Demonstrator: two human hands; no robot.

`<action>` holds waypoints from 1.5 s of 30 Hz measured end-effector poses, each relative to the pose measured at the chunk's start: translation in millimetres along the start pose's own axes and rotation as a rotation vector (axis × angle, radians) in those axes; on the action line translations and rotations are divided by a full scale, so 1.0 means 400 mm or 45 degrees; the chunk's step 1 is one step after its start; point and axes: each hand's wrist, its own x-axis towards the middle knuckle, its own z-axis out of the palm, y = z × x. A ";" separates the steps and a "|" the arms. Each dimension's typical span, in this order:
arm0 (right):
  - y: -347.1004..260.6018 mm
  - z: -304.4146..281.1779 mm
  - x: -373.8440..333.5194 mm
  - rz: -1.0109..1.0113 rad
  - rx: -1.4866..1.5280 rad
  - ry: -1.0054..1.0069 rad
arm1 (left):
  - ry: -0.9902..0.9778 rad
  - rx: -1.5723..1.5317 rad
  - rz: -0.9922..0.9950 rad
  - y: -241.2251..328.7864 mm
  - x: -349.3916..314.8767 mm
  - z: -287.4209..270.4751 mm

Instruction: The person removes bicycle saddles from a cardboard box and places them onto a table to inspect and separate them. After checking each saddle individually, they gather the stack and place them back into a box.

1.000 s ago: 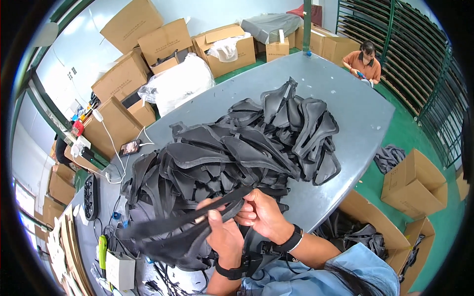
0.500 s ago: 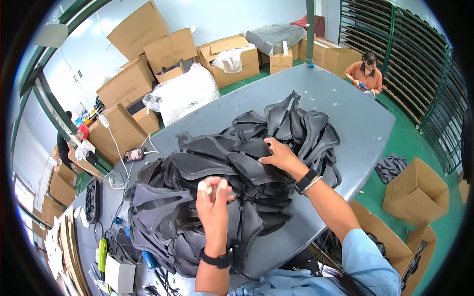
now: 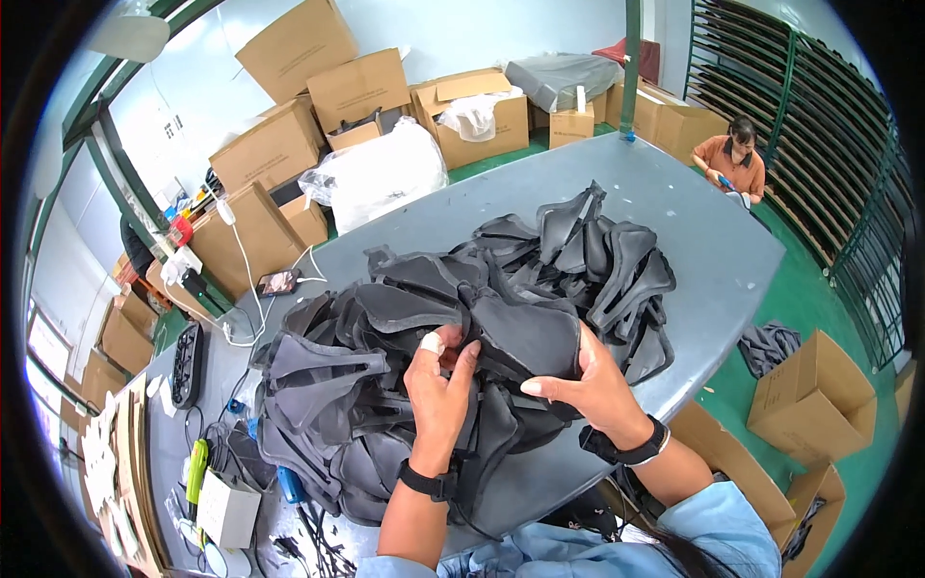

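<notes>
A black moulded pad [image 3: 525,335], wide at one end and shaped like a saddle cover, is held up just over a large pile of similar black pads [image 3: 323,380]. My right hand [image 3: 602,390] grips its right edge, the thumb lying along the near side and the fingers behind it. At its left edge my left hand [image 3: 438,385] is closed, thumb and fingers pinching the rim; a whitish wrap covers one fingertip. The pad partly hides the fingers of both hands. Each wrist has a black band.
The piled pads cover much of the grey table [image 3: 703,231]. On its left lie a phone [image 3: 278,282], a black power strip [image 3: 187,366], a yellow-green cutter [image 3: 197,470] and cables. Cardboard boxes [image 3: 814,390] stand around. A person in orange [image 3: 734,164] sits beyond the far right corner.
My right hand has lifted a pad from the pile and turned it toward me. My left hand, earlier raised and apart from the pads, has come to its left edge.
</notes>
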 end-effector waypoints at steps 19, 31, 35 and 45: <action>0.019 0.040 -0.081 0.323 0.592 0.258 | 0.345 -0.288 -0.082 0.011 -0.040 -0.058; 0.231 -0.303 0.254 -0.481 -1.899 0.412 | 1.008 0.248 -0.080 -0.072 0.074 -0.264; 0.278 -0.315 0.337 -0.591 -2.325 0.508 | 1.133 0.250 0.177 -0.017 0.069 -0.217; 0.122 -0.260 0.238 -0.987 -1.348 0.506 | -0.154 -0.527 -0.335 0.051 -0.026 0.019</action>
